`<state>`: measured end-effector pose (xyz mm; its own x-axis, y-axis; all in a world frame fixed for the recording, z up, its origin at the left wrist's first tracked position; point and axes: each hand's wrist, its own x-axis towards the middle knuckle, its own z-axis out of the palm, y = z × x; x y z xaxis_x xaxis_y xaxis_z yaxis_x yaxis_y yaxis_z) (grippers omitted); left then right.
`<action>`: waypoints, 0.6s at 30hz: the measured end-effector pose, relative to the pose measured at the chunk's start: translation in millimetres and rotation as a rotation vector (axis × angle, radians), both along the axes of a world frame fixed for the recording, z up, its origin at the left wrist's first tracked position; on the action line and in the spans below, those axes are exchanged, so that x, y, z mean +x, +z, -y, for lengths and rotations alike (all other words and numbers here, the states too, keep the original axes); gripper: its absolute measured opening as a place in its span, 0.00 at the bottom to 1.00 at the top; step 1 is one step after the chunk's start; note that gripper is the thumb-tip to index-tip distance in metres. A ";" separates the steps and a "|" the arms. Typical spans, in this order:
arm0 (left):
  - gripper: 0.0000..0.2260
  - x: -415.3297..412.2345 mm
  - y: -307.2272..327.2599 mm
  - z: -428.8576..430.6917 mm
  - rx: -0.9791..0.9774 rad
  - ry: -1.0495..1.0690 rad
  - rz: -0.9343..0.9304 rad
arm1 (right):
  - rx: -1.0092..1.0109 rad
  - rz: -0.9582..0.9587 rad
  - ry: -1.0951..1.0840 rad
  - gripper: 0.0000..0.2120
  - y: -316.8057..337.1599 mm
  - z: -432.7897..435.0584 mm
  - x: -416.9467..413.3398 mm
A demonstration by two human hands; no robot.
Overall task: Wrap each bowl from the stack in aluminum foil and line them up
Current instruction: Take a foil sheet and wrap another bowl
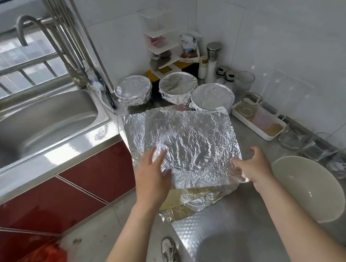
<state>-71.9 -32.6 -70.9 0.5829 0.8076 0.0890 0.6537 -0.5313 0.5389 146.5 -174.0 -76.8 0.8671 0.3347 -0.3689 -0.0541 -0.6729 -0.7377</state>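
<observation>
Gleaming, the steel counter [229, 230] runs from a sink [42, 129] under a barred window [15, 61] to white-tiled walls [285, 37]. Three foil-wrapped bowls [178, 84] sit in a row at its back, and a bare white bowl [304, 188] stands at the right. The left hand [151, 176] lies flat, fingers spread, on the top foil sheet [191, 135]. The right hand [254, 167] touches its near right corner, grip unclear.

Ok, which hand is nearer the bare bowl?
Right. The right hand is at the near right corner of the foil, just left of the bowl. The left hand is at the near left edge, across the sheet from the bowl.
</observation>
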 end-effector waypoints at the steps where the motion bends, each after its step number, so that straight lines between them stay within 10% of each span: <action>1: 0.24 9.1 -0.1 6.6 0.027 -0.130 -0.062 | 0.009 -0.010 -0.024 0.32 0.6 -0.9 0.9; 5: 0.22 30.9 -22.6 24.8 0.063 -0.364 -0.256 | 0.109 -0.091 -0.129 0.25 -2.8 -2.0 4.2; 18: 0.09 28.5 -49.7 9.8 0.196 -0.364 0.021 | 0.178 -0.213 -0.213 0.24 -29.0 -1.9 14.4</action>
<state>-43.4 -42.4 -120.6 0.8237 0.5158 0.2357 0.3942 -0.8196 0.4158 160.9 -172.1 -105.8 0.8341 0.2295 -0.5017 -0.3453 -0.4920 -0.7992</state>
